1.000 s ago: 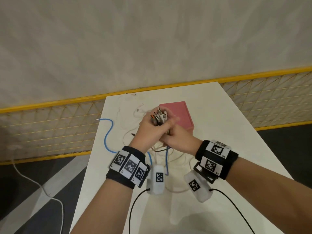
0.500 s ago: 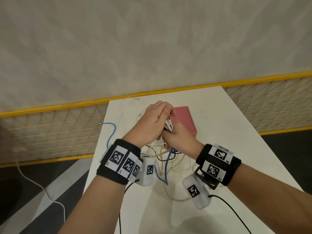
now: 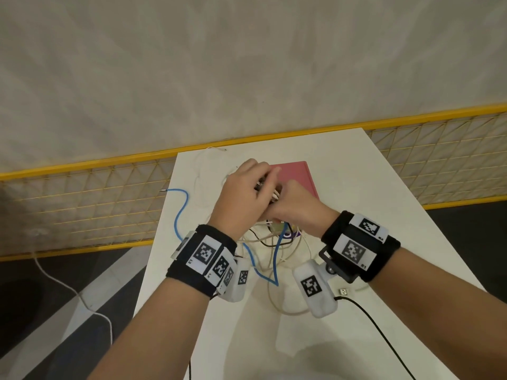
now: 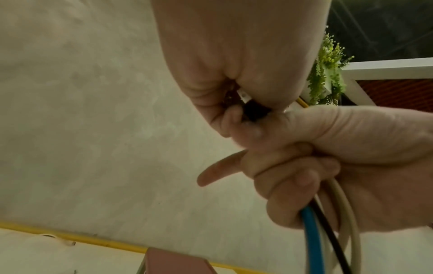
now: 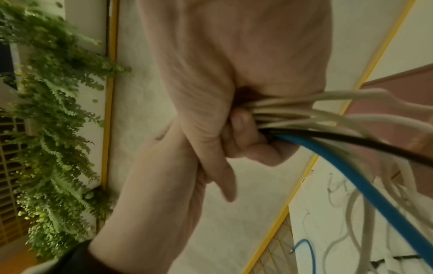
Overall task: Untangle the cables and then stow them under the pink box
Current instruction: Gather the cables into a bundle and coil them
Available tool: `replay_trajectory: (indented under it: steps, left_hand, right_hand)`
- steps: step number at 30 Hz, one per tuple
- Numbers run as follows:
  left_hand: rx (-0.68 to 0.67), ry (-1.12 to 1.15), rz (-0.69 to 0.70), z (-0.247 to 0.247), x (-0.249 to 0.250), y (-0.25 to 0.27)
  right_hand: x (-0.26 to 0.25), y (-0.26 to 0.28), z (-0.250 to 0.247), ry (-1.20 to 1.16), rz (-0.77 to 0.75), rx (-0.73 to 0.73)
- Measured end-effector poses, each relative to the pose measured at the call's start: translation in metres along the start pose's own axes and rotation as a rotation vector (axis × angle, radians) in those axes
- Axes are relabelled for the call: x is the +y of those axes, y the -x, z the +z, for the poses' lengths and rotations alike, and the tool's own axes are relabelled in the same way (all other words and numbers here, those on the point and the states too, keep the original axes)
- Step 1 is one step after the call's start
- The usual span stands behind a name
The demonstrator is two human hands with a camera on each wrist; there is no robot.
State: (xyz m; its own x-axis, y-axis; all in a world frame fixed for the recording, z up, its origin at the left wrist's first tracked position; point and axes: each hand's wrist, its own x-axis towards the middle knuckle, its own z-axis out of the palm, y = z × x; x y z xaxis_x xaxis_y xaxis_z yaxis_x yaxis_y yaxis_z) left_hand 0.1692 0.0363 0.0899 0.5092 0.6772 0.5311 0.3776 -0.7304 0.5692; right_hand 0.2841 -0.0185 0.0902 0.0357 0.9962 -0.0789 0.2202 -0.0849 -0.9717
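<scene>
Both hands meet above the white table (image 3: 356, 187), just in front of the pink box (image 3: 297, 174). My right hand (image 3: 282, 205) grips a bundle of cables (image 5: 304, 120) in its fist: several white ones, a black one and a blue cable (image 3: 274, 259). My left hand (image 3: 263, 182) sits on top, its fingertips curled round the plug ends (image 4: 248, 103) that stick out of the fist. Below the hands the cables hang in tangled loops onto the table. The blue cable trails left to the table edge.
A thin white cable (image 3: 205, 160) lies loose at the table's far left corner. A white USB plug (image 3: 343, 292) lies by my right wrist. A yellow mesh fence (image 3: 82, 204) runs behind and beside the table. A white cord (image 3: 68, 289) crosses the floor on the left.
My left hand has moved from beside the bundle to on top of it, covering the plug ends that stood in plain sight. The right hand keeps its grip on the cables.
</scene>
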Motion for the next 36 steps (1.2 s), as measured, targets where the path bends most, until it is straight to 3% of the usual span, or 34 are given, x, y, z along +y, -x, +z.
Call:
replay_trajectory:
  steps: [4, 7, 10, 13, 16, 17, 19, 22, 26, 29, 34, 36]
  left_hand:
    - [-0.087, -0.004, -0.030, 0.004, 0.002, 0.002]
    - [-0.003, 0.012, -0.058, -0.006, 0.003, -0.006]
    - [0.138, 0.104, -0.185, -0.023, -0.004, -0.017]
    - [0.136, 0.112, -0.277, -0.024, -0.014, -0.016]
    - [0.192, -0.297, -0.053, -0.015, -0.013, -0.009]
    - [0.185, -0.339, 0.057, -0.010, -0.008, -0.007]
    - [0.044, -0.258, 0.210, 0.004, 0.001, -0.001]
    - [-0.151, -0.104, 0.053, 0.012, 0.002, 0.009]
    - [-0.182, -0.254, -0.005, -0.001, -0.010, 0.004]
    - [-0.067, -0.194, -0.046, -0.010, -0.008, -0.004]
    - [0.268, 0.188, -0.248, -0.041, -0.026, -0.018]
    - [0.283, 0.167, -0.338, -0.047, -0.033, -0.016]
  right_hand:
    - [0.001, -0.003, -0.001, -0.018, -0.048, -0.049]
    - [0.004, 0.002, -0.004, 0.049, -0.090, -0.061]
    - [0.016, 0.013, -0.011, 0.136, -0.138, -0.107]
    - [0.023, 0.017, -0.017, 0.180, -0.178, -0.080]
    - [0.023, 0.014, -0.014, 0.318, -0.198, -0.031]
    - [0.022, 0.013, -0.011, 0.351, -0.200, -0.031]
    - [0.019, 0.012, -0.006, 0.351, -0.207, -0.029]
    - [0.017, 0.010, -0.005, 0.305, -0.224, -0.047]
    - [0.017, 0.009, -0.016, 0.286, -0.185, -0.122]
    - [0.011, 0.010, -0.031, 0.259, -0.193, -0.173]
    - [0.021, 0.007, -0.058, 0.324, -0.133, -0.155]
    - [0.022, 0.006, -0.063, 0.402, -0.130, -0.127]
